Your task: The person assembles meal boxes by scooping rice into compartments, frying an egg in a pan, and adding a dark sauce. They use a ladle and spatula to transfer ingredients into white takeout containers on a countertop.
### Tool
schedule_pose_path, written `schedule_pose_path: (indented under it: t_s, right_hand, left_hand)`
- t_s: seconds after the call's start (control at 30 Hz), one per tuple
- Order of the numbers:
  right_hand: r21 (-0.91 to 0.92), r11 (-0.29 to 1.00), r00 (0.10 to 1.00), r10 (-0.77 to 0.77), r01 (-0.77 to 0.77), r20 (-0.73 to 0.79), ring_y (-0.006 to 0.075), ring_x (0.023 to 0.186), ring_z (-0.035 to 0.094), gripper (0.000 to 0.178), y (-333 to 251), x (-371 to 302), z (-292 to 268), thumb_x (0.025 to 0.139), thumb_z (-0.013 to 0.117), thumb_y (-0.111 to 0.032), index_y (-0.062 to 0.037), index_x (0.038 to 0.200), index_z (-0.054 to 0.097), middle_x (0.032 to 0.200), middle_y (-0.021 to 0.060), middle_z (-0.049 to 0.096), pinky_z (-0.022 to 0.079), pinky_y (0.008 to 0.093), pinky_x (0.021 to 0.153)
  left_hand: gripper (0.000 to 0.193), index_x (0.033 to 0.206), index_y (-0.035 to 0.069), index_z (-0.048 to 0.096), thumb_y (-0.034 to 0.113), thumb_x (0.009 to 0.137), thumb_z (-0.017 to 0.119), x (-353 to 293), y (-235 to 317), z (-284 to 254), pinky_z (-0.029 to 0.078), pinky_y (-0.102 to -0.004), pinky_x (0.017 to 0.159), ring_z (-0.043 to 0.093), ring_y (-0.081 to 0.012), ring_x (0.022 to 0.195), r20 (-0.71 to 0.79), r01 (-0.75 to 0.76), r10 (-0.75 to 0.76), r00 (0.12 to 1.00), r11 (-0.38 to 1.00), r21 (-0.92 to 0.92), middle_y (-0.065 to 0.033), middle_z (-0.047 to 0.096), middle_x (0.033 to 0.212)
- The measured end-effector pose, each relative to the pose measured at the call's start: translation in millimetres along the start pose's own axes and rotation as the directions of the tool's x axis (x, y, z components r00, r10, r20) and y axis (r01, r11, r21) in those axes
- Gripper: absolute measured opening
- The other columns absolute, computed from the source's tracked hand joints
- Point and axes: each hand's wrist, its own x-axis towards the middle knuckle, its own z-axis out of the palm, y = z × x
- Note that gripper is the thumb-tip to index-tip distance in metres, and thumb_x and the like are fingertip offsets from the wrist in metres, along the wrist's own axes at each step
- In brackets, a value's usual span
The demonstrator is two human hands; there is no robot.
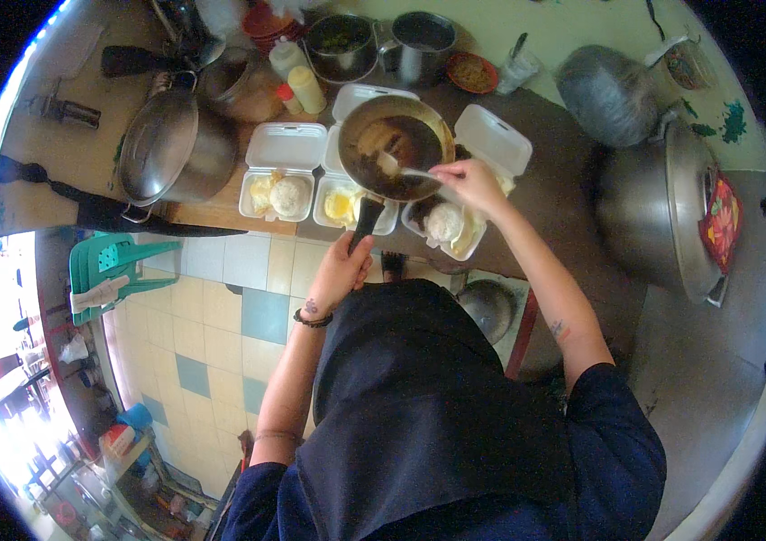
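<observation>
Dark sauce may spill: left hand [344, 267] grips pan [395, 147] handle, right hand [470, 180] pinches spoon [398, 167], over boxes [286, 144].

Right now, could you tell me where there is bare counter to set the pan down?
Bare counter lies right of the foam boxes, up to the big steel basin. The left hand holds the pan over the boxes; the right hand spoons. The back row of pots is crowded.

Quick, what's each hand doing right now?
Left hand: closed on the pan handle.
Right hand: holding a spoon in the pan.
</observation>
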Motion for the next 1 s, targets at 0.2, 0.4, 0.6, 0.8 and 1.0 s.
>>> schedule_pose_path:
  t_s: [0.2, 0.4, 0.6, 0.8, 1.0]
  right_hand:
    - [0.012, 1.000, 0.999, -0.025, 0.025, 0.023, 0.0167, 0.078, 0.067, 0.022, 4.3, -1.2, -36.8, 0.087, 0.064, -0.022, -0.0090, 0.103, 0.071, 0.089, 0.0101, 0.072, 0.049, 0.0300, 0.073]
    - [0.005, 0.998, 0.990, -0.062, 0.062, 0.128, 0.0194, 0.083, 0.067, 0.023, 20.4, -17.8, -73.1, 0.085, 0.065, -0.022, -0.0087, 0.102, 0.071, 0.096, 0.0102, 0.071, 0.049, 0.0301, 0.077]
    - [-0.386, 0.921, 0.995, -0.010, 0.048, 0.100, 0.0284, 0.085, 0.066, 0.018, 41.3, -18.7, -66.0, 0.084, 0.064, -0.022, -0.0179, 0.100, 0.073, 0.094, 0.0098, 0.070, 0.050, 0.0359, 0.078]
    - [-0.553, 0.803, 0.972, -0.225, 0.222, 0.063, 0.0299, 0.085, 0.064, 0.017, 36.0, -19.8, -44.6, 0.084, 0.061, -0.020, -0.0197, 0.096, 0.073, 0.092, 0.0105, 0.068, 0.049, 0.0382, 0.075]
    - [-0.549, 0.793, 0.938, -0.343, 0.262, -0.047, 0.0301, 0.084, 0.062, 0.019, 20.1, -30.4, -48.7, 0.083, 0.060, -0.016, -0.0208, 0.094, 0.074, 0.085, 0.0103, 0.064, 0.048, 0.0383, 0.078]
  left_hand:
    - [0.023, 0.092, 0.008, 0.050, 0.030, 0.095, 0.055, -2.9, 5.9, -5.9, 0.031, -0.0193, 0.039, 0.039, -0.0034, 0.045, -0.059, 0.003, -0.005, 0.998, 1.000, -0.028, 0.0042, 0.045, 0.063]
    - [0.023, 0.091, 0.009, 0.051, 0.031, 0.095, 0.055, -0.3, 4.5, -24.9, 0.030, -0.0187, 0.039, 0.039, -0.0028, 0.044, -0.125, -0.019, 0.016, 0.992, 1.000, -0.024, 0.0048, 0.046, 0.062]
    - [0.024, 0.089, 0.009, 0.049, 0.032, 0.095, 0.056, -1.6, 6.0, -37.1, 0.030, -0.0188, 0.038, 0.038, -0.0034, 0.044, -0.187, -0.003, 0.003, 0.982, 1.000, 0.002, 0.0044, 0.046, 0.063]
    - [0.022, 0.091, 0.010, 0.049, 0.031, 0.095, 0.055, -6.5, 7.6, -37.2, 0.029, -0.0179, 0.038, 0.037, -0.0023, 0.045, -0.164, -0.037, 0.028, 0.986, 0.998, -0.052, 0.0050, 0.044, 0.062]
    - [0.022, 0.090, 0.010, 0.049, 0.030, 0.095, 0.055, -8.0, 5.9, -36.4, 0.029, -0.0179, 0.038, 0.038, -0.0027, 0.045, -0.170, -0.019, 0.011, 0.985, 0.999, -0.047, 0.0047, 0.046, 0.063]
